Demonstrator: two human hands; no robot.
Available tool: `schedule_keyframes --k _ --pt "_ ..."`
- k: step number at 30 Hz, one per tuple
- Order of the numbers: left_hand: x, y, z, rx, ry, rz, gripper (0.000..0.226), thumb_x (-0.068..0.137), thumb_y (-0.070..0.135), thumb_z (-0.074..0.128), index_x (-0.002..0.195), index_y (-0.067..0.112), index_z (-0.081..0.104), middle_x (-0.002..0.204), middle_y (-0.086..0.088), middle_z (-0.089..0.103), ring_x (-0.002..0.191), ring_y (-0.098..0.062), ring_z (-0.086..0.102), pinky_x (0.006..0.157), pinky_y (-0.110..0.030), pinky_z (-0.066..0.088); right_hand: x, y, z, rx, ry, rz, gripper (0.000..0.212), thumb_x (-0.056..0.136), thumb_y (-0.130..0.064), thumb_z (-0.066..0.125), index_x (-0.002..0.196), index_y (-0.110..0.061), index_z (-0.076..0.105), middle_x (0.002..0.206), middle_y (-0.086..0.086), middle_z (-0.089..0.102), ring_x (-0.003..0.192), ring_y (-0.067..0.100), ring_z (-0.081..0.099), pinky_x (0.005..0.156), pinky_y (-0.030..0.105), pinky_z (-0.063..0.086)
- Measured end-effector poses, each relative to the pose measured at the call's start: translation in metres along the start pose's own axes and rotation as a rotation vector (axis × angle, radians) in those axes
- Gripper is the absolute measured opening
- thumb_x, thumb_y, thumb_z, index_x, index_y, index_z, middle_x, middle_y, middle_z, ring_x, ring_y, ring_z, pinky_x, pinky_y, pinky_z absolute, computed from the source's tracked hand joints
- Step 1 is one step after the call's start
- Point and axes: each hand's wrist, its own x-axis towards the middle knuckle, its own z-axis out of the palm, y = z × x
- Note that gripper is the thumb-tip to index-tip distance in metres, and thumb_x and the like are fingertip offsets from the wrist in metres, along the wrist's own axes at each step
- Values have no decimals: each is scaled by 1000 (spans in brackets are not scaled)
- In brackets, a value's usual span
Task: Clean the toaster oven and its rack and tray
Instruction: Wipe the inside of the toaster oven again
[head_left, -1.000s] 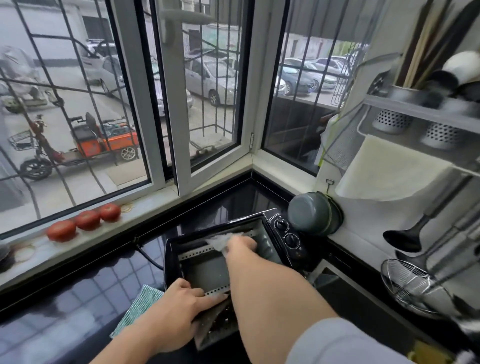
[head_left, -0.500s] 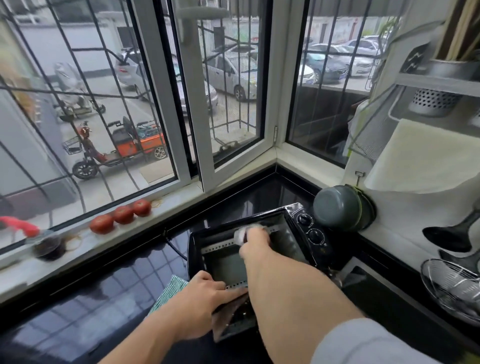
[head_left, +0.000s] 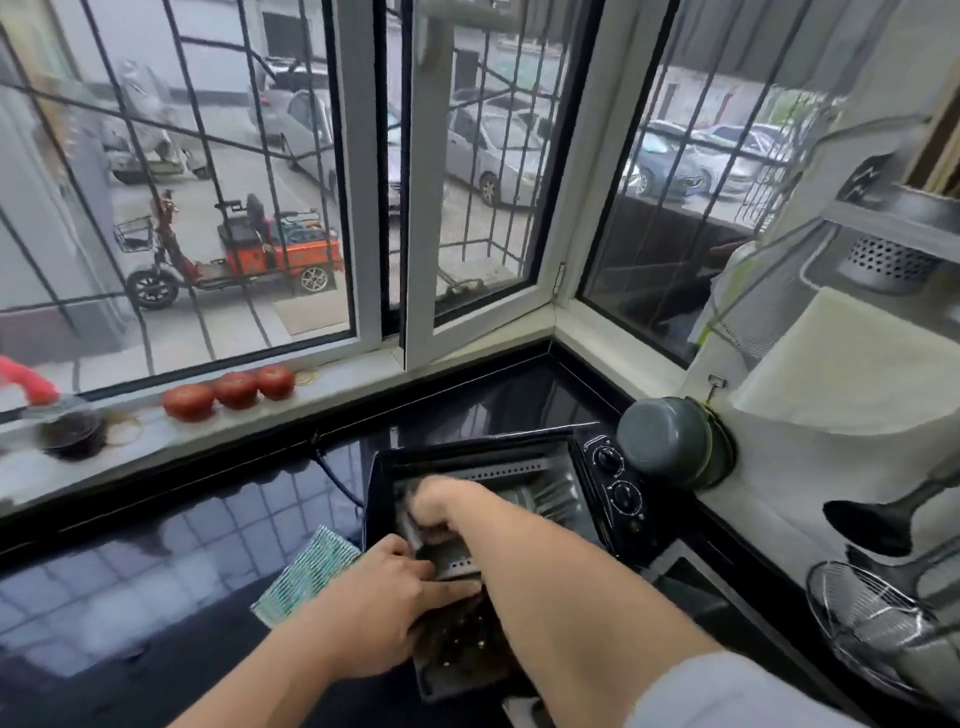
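Our right hand (head_left: 441, 506) is curled inside the toaster oven (head_left: 519, 467), fingers bunched around what looks like a wad of cloth or wipe, though blur keeps us from saying just what it holds. Our left hand (head_left: 387, 597) rests at the front lip of the oven, fingers pressed on the edge of the cavity and the open door (head_left: 457, 654), apparently steadying the box rather than gripping it. The oven stands on the black counter (head_left: 156, 571) near its back right corner, its mouth toward us, so the cavity's long axis runs left to right across our reach; the right hand lies toward the left wall of it, and the unswept stretch lies away to the right, toward the control knobs (head_left: 615, 475). We judge the right hand is the nearer and better placed for that sweep. A green-striped cloth (head_left: 306, 577) lies on the counter just left of the oven, beside the left hand. Neither rack nor tray can be told apart from the interior. Three tomatoes (head_left: 231, 392) sit on the window sill (head_left: 363, 374), well apart.
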Motion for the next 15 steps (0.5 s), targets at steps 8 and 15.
schedule_keyframes --k 8,15 --pt "-1 -1 5 119 68 42 67 97 24 51 159 36 30 100 3 64 88 -19 58 100 -38 36 -84 63 -77 85 223 4 11 78 -8 52 72 2 54 66 2 48 62 16 43 56 27 34" --pt "-8 0 1 91 56 45 74 99 14 46 162 41 17 93 2 54 82 -21 56 99 -39 35 -102 118 -85 -1201 573 -323 31 70 -4 67 99 -9 58 99 10 54 90 29 52 69 37 46"
